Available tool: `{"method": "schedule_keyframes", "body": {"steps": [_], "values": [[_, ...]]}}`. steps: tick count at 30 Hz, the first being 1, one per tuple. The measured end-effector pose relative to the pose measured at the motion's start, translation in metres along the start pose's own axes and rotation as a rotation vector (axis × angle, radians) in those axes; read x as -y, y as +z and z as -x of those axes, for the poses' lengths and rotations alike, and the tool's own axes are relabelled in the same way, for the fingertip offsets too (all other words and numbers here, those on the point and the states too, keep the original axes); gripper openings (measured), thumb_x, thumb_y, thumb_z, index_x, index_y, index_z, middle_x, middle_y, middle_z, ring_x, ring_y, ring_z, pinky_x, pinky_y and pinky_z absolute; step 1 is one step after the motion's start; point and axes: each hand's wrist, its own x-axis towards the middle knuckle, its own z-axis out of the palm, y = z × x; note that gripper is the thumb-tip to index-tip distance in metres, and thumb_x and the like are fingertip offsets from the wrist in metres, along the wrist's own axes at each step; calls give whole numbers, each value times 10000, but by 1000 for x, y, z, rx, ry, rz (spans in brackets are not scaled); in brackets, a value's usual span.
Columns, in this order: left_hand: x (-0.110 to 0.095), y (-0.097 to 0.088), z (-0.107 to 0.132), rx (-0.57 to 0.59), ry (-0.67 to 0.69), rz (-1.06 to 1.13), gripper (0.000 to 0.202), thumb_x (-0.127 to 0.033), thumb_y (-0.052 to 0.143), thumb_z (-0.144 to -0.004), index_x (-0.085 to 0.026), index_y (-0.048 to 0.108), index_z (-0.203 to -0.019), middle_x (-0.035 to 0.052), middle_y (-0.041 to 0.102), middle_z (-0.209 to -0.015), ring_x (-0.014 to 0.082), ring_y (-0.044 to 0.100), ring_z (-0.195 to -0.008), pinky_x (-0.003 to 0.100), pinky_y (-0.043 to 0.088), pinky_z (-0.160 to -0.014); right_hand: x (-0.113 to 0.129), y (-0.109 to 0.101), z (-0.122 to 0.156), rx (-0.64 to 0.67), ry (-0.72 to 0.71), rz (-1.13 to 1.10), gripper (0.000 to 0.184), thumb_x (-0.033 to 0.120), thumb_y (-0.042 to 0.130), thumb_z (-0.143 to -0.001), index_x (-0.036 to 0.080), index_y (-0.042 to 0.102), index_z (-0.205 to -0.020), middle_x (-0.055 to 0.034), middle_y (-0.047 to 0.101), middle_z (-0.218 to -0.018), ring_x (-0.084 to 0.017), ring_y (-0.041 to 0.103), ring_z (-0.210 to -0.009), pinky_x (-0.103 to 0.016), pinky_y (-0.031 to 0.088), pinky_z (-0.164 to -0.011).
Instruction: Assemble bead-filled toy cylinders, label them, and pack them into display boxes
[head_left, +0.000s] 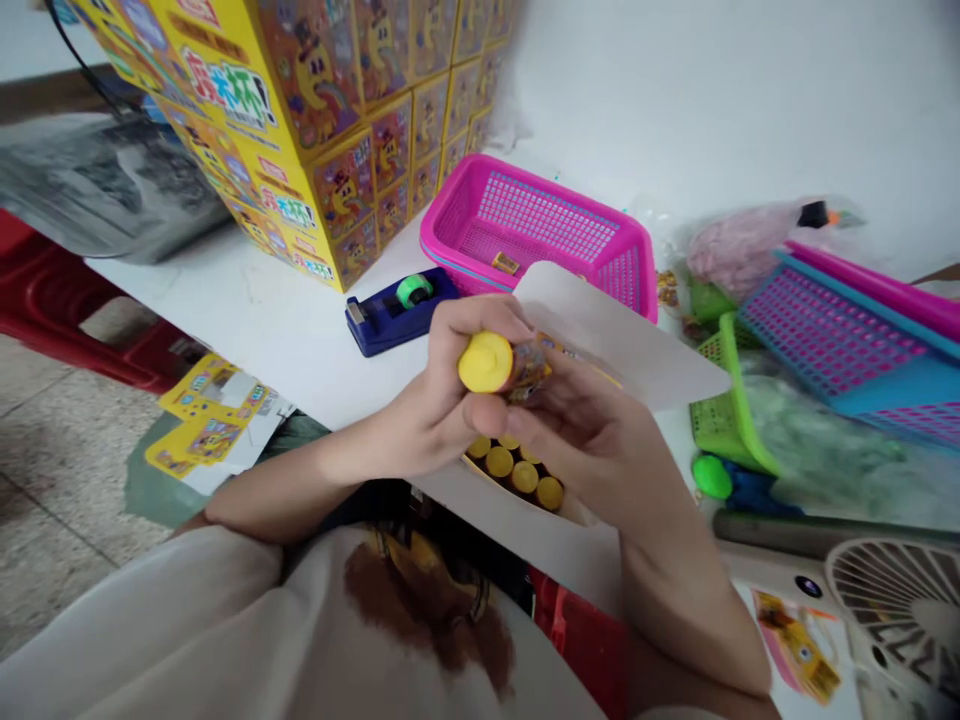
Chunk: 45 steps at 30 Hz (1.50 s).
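Observation:
A small cylindrical tube (486, 363) with a round yellow end and a colourful printed side is held up at the middle of the view, its yellow end towards me. My left hand (435, 410) is wrapped round it near that end. The fingers of my right hand (592, 430) close on its printed side. Under my hands sits an open carton (577, 508) with several yellow-topped tubes (525, 478) standing in rows. Its white flap (615, 335) sticks up behind my right hand. Part of the carton is hidden by my hands.
A pink basket (540, 180) with a small item inside stands beyond my hands. Left of it are a blue tape dispenser (401, 312) and a tall stack of yellow printed boxes (315, 210). Stacked baskets (832, 320) and a fan (900, 600) are on the right.

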Motion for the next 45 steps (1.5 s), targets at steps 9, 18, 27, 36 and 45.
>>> {"method": "schedule_keyframes", "body": {"steps": [9,18,27,36,45], "values": [[-23,-37,-24,182,-204,-553,493,-593,639,-992,-272,642,-1365,81,720,-1295,257,661,-1176,396,547,-989,5,-40,-5,-237,-184,373,326,303,807,-843,248,682,-1139,-50,743,-1143,-219,733,-1043,-411,642,-952],[-31,-9,-43,559,-463,-948,278,-261,738,-852,-240,751,-1129,44,775,-1040,307,667,-1143,449,409,-996,4,-41,-5,-2,-183,855,257,218,727,-795,227,735,-1051,-37,782,-945,-224,726,-848,-374,587,-816],[-35,-6,-54,775,-614,-896,363,-208,716,-821,-269,771,-1175,17,774,-985,243,694,-998,360,424,-855,8,-34,4,100,-107,959,224,177,789,-774,234,573,-761,-4,687,-755,-244,674,-879,-344,499,-783],[-4,13,-37,676,-481,-1272,194,-127,603,-935,-204,771,-991,107,693,-1269,344,545,-1182,468,393,-856,-13,-3,-1,-16,-218,1163,37,131,695,-911,169,698,-914,-74,762,-910,-306,627,-947,-466,553,-870],[-58,-33,-61,363,-217,-971,205,-235,513,-1033,-248,664,-1171,54,754,-1139,211,700,-1000,358,520,-878,-19,-1,-2,-102,-310,1430,281,54,557,-951,146,736,-1148,-166,746,-1270,-277,698,-984,-384,614,-732]]}}
